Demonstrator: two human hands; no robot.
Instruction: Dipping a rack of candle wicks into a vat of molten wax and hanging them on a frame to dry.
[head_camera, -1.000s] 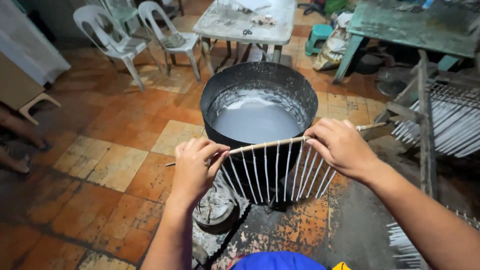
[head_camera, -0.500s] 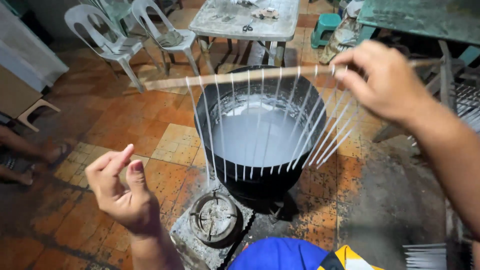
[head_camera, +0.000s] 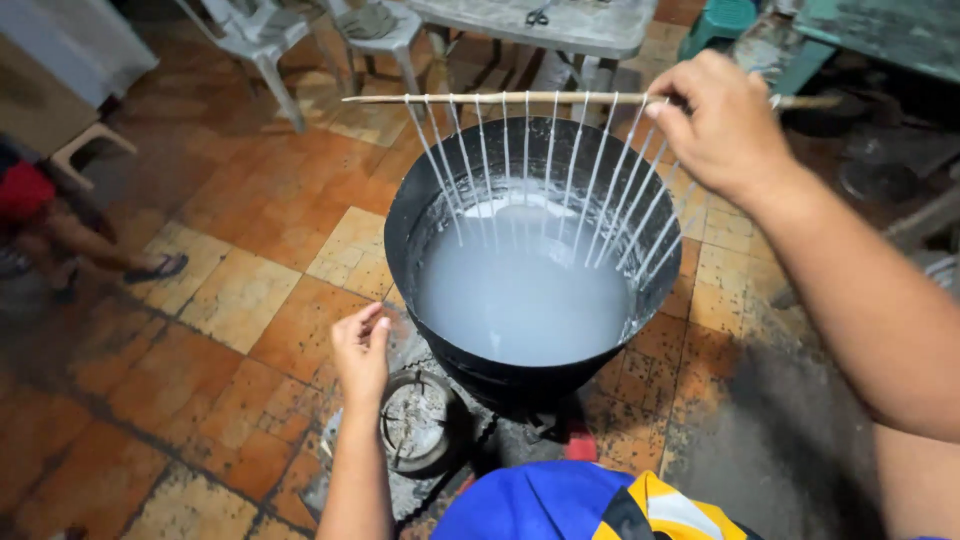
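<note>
Looking thru head cam: my right hand (head_camera: 725, 125) pinches the wooden stick (head_camera: 500, 98) at its 3 o'clock end, long axis 9-to-3, white strands (head_camera: 530, 170) hanging over the black pot (head_camera: 420, 215). Left hand (head_camera: 362, 350) at 7, fingers loosely together, holding nothing.

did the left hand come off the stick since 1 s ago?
Yes. The left hand has let go of the stick and dropped beside the black pot, near the burner ring; the right hand holds it alone.
</note>
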